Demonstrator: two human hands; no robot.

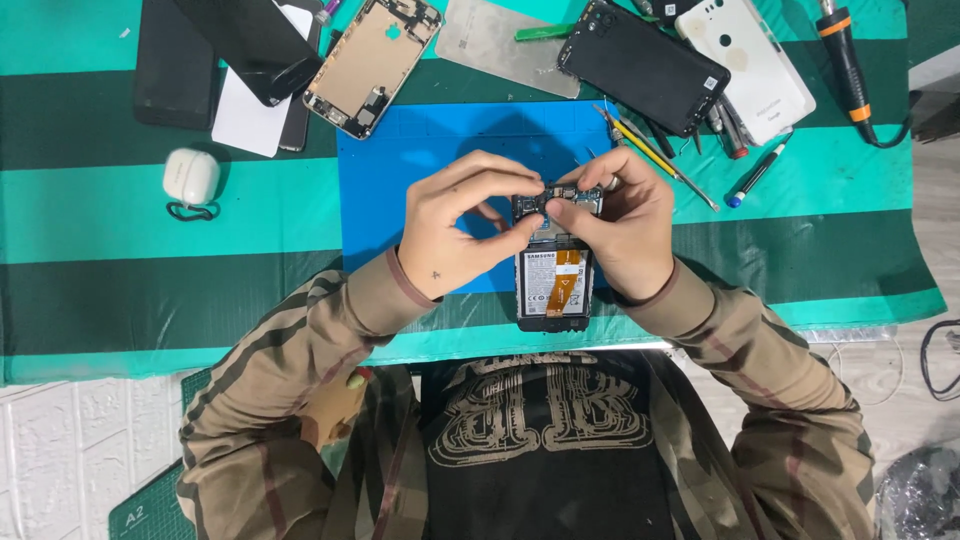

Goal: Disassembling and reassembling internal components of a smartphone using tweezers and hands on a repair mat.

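Opened phone, back cover off, battery and an orange flex cable exposed, lying upright on the blue mat just in front of my chest. My left hand pinches the upper left corner of the phone between thumb and curled fingers; my right hand grips the upper right edge, its fingertips closed on the small dark board section at the top. Both hands meet over the phone's top end, so the part between them is largely hidden. Behind the mat lie a bare metal frame, a dark phone, a white back cover, a grey plate, tweezers and pens and an orange-banded tool; a white earbud case sits to the left on the green striped cloth.

Risks, as I judge them: uneven pull from the two pinches could crack the top board or tear the flex cable; a slip could drive a fingernail into the battery; any loosened small part may drop onto the cloth and vanish among the stripes
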